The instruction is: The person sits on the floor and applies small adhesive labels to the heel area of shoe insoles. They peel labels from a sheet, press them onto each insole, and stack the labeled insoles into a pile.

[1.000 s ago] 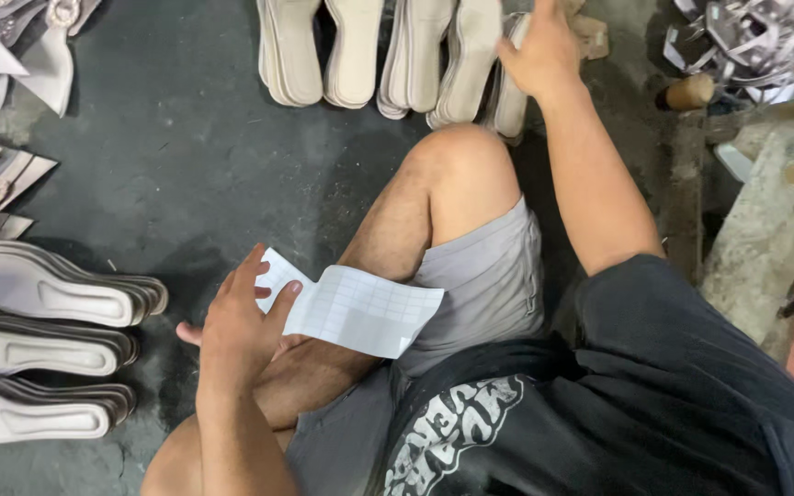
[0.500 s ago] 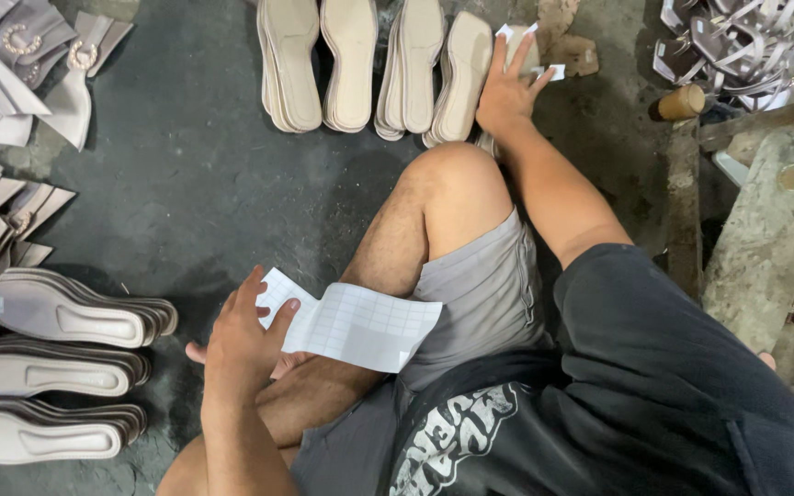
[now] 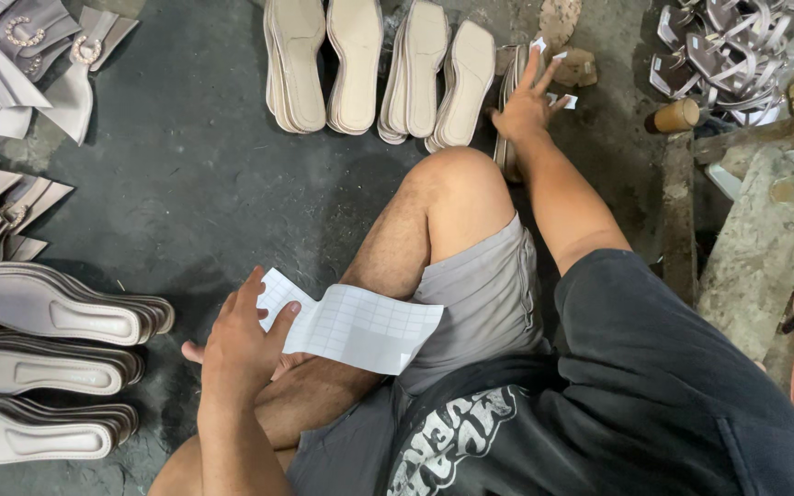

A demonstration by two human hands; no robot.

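Note:
My left hand (image 3: 241, 347) rests by my bent leg and holds a white sheet of paper (image 3: 365, 328) printed with a grid; the sheet lies across my thigh. My right hand (image 3: 526, 106) reaches past my knee, fingers spread, and lies on a stack of beige insoles (image 3: 509, 64) standing on edge on the floor. Small white paper labels (image 3: 560, 98) sit right at its fingertips. I cannot tell if one is pinched.
More beige insoles (image 3: 360, 64) lie in a row on the dark floor (image 3: 204, 174). Stacks of grey soles (image 3: 57, 310) are at my left, with buckled grey straps (image 3: 39, 55) behind them. A pile of silver straps (image 3: 728, 46), a cardboard tube (image 3: 674, 117) and a rough wooden bench (image 3: 755, 266) stand at my right.
My right hand has drawn a little nearer along the insole row and spread its fingers over the stack. The left hand still holds the sheet in the same place.

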